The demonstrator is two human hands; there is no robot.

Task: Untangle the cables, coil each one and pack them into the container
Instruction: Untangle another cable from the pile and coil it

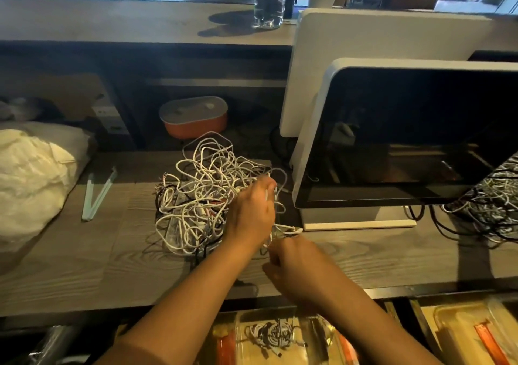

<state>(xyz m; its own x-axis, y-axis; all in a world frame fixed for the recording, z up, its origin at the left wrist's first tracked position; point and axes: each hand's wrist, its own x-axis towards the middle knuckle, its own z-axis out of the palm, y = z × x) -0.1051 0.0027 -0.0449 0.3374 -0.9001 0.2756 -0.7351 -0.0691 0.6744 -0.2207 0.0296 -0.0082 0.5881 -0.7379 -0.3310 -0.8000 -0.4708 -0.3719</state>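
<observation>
Cables: a loose tangle (207, 190) of mostly white leads, with a few dark and red strands showing through, lies heaped mid-desk (84, 252).
Left hand (252, 213): reaches into the tangle's right edge, fingers curled round a white strand.
Right hand (291, 263): nearer the desk's front edge, just beside the left wrist, fingertips pinched on a white strand that runs up toward the left hand.
Loose end: a white plug (295, 230) rests on the desk between the two hands.
Container (305, 333): a clear tub below the desk's front edge, under the forearms, holds a small bundle (270, 333) of white and dark leads.
Right of the heap: a white-framed monitor (406, 140), screen dark, stands on its base; a second tangle (487, 207) lies past it.
Behind the heap: an orange box (193, 117) with a grey lid.
Left: a white bag (30, 179) and pale green strips (98, 193).
Upper shelf: a water bottle (269, 2).
</observation>
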